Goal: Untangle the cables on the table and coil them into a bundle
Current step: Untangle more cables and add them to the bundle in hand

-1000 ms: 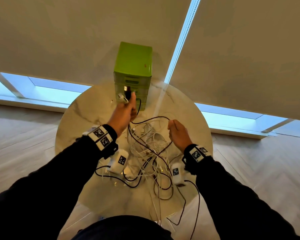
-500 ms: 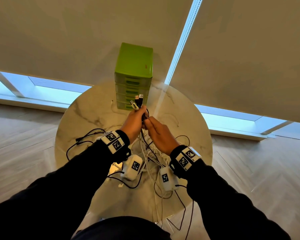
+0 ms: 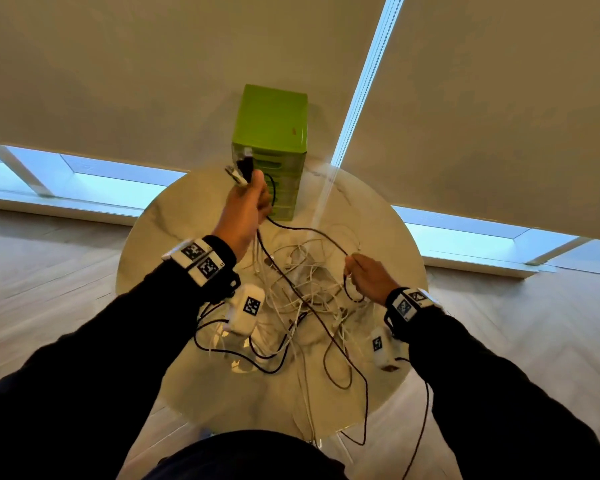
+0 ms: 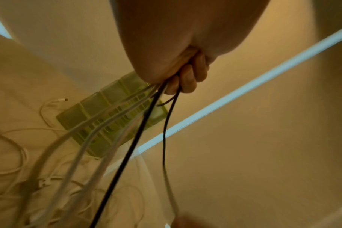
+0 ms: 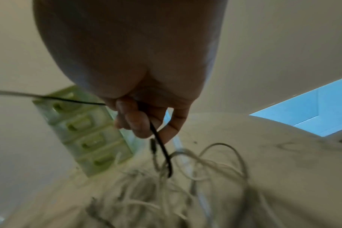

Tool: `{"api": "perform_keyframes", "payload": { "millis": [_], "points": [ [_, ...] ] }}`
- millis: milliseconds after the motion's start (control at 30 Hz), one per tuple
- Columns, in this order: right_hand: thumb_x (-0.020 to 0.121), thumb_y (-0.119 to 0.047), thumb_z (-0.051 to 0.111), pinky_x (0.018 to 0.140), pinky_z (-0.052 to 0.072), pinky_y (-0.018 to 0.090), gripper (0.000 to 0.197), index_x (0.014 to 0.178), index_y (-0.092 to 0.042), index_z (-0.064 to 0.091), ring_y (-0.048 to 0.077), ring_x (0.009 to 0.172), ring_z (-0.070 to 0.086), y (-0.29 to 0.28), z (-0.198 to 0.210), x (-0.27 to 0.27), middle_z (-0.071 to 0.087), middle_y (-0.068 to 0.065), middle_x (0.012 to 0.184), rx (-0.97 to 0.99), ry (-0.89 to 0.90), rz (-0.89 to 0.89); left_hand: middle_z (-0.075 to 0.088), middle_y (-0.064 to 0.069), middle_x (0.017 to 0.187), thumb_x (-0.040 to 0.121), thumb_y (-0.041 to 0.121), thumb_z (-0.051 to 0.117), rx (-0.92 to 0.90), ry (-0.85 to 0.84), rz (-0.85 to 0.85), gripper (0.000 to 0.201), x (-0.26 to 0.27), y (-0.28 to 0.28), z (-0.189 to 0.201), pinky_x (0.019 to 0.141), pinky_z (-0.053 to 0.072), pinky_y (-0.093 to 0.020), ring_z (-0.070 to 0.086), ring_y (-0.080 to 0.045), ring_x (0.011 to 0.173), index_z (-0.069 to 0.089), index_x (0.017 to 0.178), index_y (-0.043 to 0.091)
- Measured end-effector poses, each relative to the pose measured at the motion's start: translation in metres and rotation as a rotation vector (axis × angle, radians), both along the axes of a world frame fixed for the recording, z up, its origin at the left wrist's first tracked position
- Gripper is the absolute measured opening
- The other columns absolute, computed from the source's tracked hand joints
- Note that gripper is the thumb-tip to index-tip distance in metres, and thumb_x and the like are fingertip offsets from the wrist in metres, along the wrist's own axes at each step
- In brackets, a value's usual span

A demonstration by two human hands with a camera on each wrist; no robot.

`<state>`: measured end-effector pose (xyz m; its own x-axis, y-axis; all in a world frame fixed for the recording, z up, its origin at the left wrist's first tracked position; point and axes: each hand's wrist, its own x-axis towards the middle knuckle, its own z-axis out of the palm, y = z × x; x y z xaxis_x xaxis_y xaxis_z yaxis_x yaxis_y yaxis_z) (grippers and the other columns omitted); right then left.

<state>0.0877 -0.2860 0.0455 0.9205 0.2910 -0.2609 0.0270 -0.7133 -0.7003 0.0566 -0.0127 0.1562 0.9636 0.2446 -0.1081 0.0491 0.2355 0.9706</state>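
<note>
Your right hand pinches a black cable that runs off left past the green drawer unit and drops toward the blurred white cable tangle on the table.

Head downward; wrists close; shared drawers.

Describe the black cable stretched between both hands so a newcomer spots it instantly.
Start at the green drawer box on the round table. From the left hand beside it, one black cable arcs to the right hand. It hangs above the white tangle.
</note>
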Motion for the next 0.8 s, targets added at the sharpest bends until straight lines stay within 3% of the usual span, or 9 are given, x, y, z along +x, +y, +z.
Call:
{"api": "perform_keyframes", "payload": {
  "millis": [67, 133, 267, 367, 400, 467, 633, 700, 800],
  "points": [
    [0.105, -0.033, 0.04, 0.058, 0.041, 0.034, 0.036, 0.073, -0.023, 0.054, 0.016, 0.049, 0.046, 0.02, 0.021, 0.007, 0.051, -0.003, 0.057, 0.075, -0.039, -0.09, 0.037, 0.012, 0.062, 0.108, 0.039, 0.037, 0.227, 0.036, -0.077, 0.037, -0.01, -0.014, -0.012, 0.061, 0.034, -0.025, 0.034, -0.008, 0.059, 0.04, 0.074, 0.026],
    [0.103, -0.034, 0.041, 0.057, 0.039, 0.035, 0.035, 0.074, -0.02, 0.054, 0.017, 0.049, 0.044, 0.044, 0.043, 0.009, 0.049, -0.001, 0.056, 0.197, -0.056, -0.141, 0.042, 0.01, 0.068, 0.107, 0.038, 0.039, 0.361, 0.054, -0.151, 0.032, -0.018, -0.028, -0.022, 0.063, 0.037, -0.027, 0.038, -0.008, 0.061, 0.045, 0.079, 0.025],
    [0.105, -0.04, 0.04, 0.054, 0.036, 0.03, 0.034, 0.08, -0.02, 0.054, 0.01, 0.049, 0.04, 0.078, 0.075, -0.005, 0.045, -0.011, 0.051, 0.353, -0.018, 0.027, 0.036, 0.004, 0.064, 0.108, 0.041, 0.036, 0.326, 0.042, -0.209, 0.034, -0.024, -0.043, -0.031, 0.056, 0.032, -0.025, 0.034, -0.009, 0.058, 0.047, 0.085, 0.017],
    [0.107, -0.036, 0.037, 0.051, 0.034, 0.028, 0.034, 0.089, -0.013, 0.052, 0.01, 0.048, 0.035, 0.086, 0.083, -0.014, 0.041, -0.013, 0.051, 0.401, 0.059, 0.171, 0.051, 0.002, 0.067, 0.103, 0.054, 0.041, 0.269, 0.076, -0.206, 0.046, -0.021, -0.042, -0.03, 0.066, 0.042, -0.038, 0.046, -0.018, 0.069, 0.057, 0.082, 0.017],
    [0.108, -0.036, 0.036, 0.053, 0.036, 0.031, 0.034, 0.091, -0.012, 0.052, 0.013, 0.049, 0.038, 0.086, 0.084, -0.017, 0.043, -0.011, 0.052, 0.386, 0.058, 0.211, 0.055, 0.0, 0.068, 0.101, 0.056, 0.043, 0.26, 0.077, -0.208, 0.047, -0.019, -0.04, -0.031, 0.069, 0.044, -0.042, 0.048, -0.019, 0.071, 0.058, 0.079, 0.017],
    [0.108, -0.036, 0.034, 0.059, 0.042, 0.035, 0.036, 0.095, -0.009, 0.054, 0.018, 0.053, 0.045, 0.083, 0.083, -0.019, 0.047, -0.003, 0.057, 0.338, 0.034, 0.28, 0.053, -0.002, 0.064, 0.103, 0.047, 0.046, 0.299, 0.056, -0.227, 0.042, -0.018, -0.036, -0.029, 0.068, 0.039, -0.039, 0.046, -0.017, 0.065, 0.053, 0.074, 0.018],
    [0.107, -0.034, 0.037, 0.067, 0.048, 0.029, 0.034, 0.093, -0.01, 0.058, 0.016, 0.056, 0.054, 0.07, 0.069, -0.022, 0.053, 0.003, 0.062, 0.24, 0.017, 0.354, 0.035, 0.01, 0.058, 0.107, 0.029, 0.044, 0.298, 0.095, -0.158, 0.033, -0.012, -0.033, -0.026, 0.057, 0.029, -0.026, 0.031, -0.004, 0.049, 0.041, 0.075, 0.02],
    [0.107, -0.031, 0.038, 0.07, 0.048, 0.029, 0.031, 0.088, -0.016, 0.057, 0.013, 0.06, 0.057, 0.059, 0.057, -0.023, 0.058, 0.004, 0.066, 0.156, -0.028, 0.37, 0.033, 0.007, 0.065, 0.107, 0.026, 0.042, 0.27, 0.088, -0.107, 0.028, -0.009, -0.03, -0.024, 0.057, 0.03, -0.023, 0.031, -0.003, 0.052, 0.041, 0.08, 0.021],
    [0.107, -0.03, 0.04, 0.069, 0.044, 0.027, 0.027, 0.089, -0.019, 0.056, 0.008, 0.066, 0.056, 0.039, 0.036, -0.024, 0.063, 0.0, 0.075, -0.017, -0.087, 0.385, 0.035, 0.004, 0.071, 0.108, 0.031, 0.04, 0.309, 0.074, -0.068, 0.024, -0.005, -0.022, -0.022, 0.062, 0.031, -0.027, 0.033, -0.009, 0.062, 0.042, 0.085, 0.026]
  ]
}}
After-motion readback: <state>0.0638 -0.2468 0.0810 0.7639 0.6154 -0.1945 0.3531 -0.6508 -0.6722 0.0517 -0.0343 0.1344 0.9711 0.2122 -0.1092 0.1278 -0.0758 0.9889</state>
